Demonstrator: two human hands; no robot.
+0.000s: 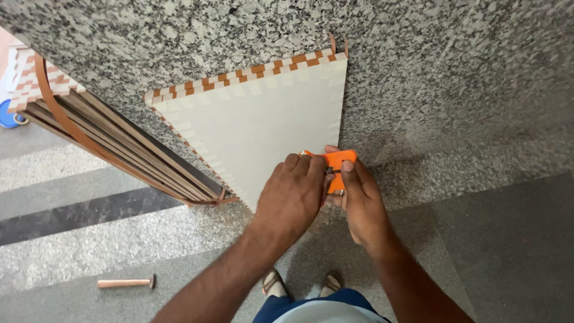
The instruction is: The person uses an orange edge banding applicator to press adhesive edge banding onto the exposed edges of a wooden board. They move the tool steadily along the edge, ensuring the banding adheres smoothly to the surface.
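A square woven panel (263,119), white with a brown-and-white checked border, lies on a speckled granite slab (448,66). At its near right corner both of my hands meet over a small orange tool (336,160). My right hand (359,200) grips the orange tool with thumb and fingers. My left hand (293,194) presses down on the panel's corner beside the tool, fingers curled. The tool's working end is hidden under my fingers.
Long brown and white strips (119,143) and a curved brown strap (54,107) hang off the slab's left edge. A small hammer with a wooden handle (127,282) lies on the floor at lower left. My sandalled feet (302,284) stand below.
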